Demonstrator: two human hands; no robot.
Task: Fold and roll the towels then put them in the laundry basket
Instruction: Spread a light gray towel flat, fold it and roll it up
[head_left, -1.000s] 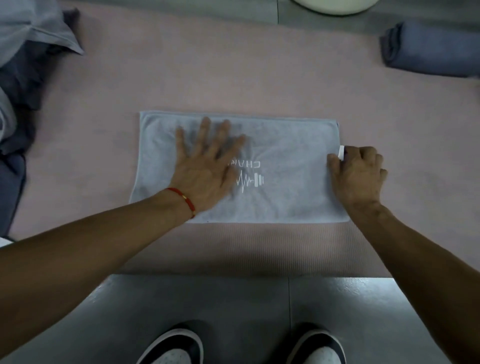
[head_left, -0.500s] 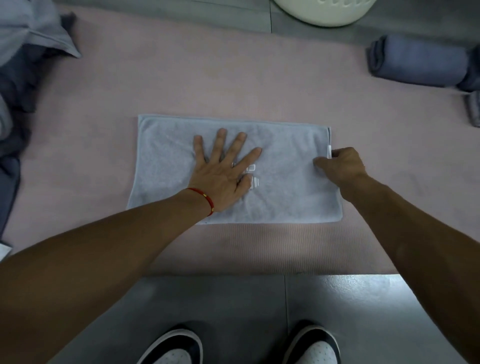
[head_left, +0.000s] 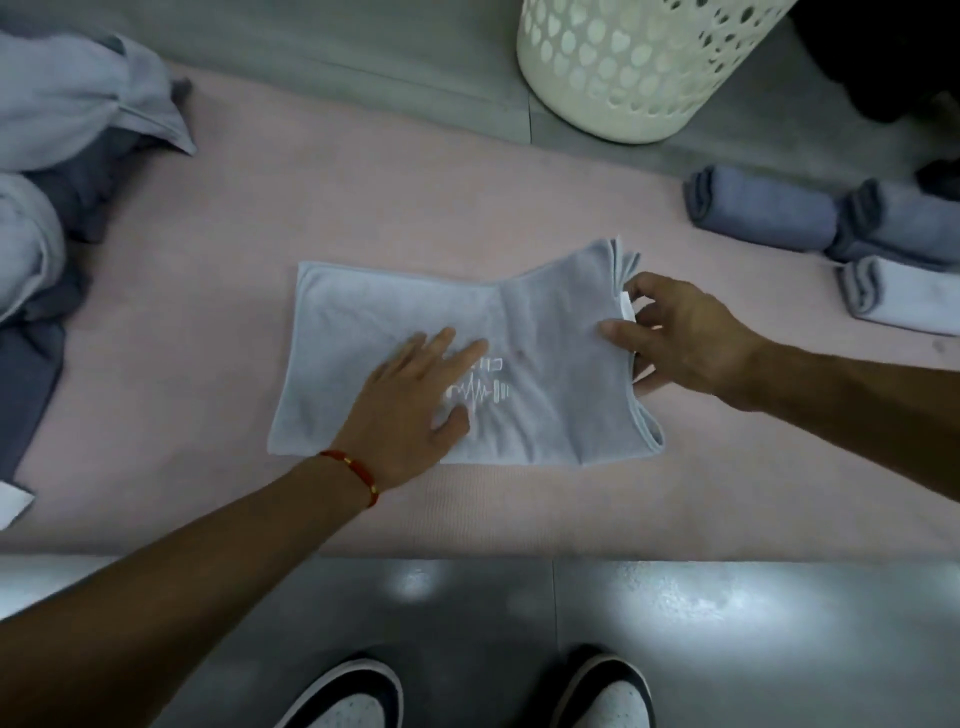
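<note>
Shoes (head_left: 348, 696) at near edge, on grey floor (head_left: 467, 613). Pink mat (head_left: 363, 208) beyond, bare strip along its near edge. Left hand (head_left: 410, 405) flat, fingers straight, pressing folded towel (head_left: 353, 317) mid-mat. Right hand (head_left: 685, 332) pinching towel's lifted right end. Waveform logo, lettering unreadable. Rolled towels (head_left: 758, 213) far right; laundry basket (head_left: 639, 62) farthest.

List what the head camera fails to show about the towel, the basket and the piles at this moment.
- Laundry basket: rim and inside cut off by the top edge, so its contents are unknown.
- Light blue towel: logo lettering partly covered by the left hand and too small to read.
- Right hand: fingers under the lifted towel edge are hidden by the cloth.
- Unfolded towel pile: cut off by the left edge; count unclear.
- Rolled towels: run past the right edge.
</note>
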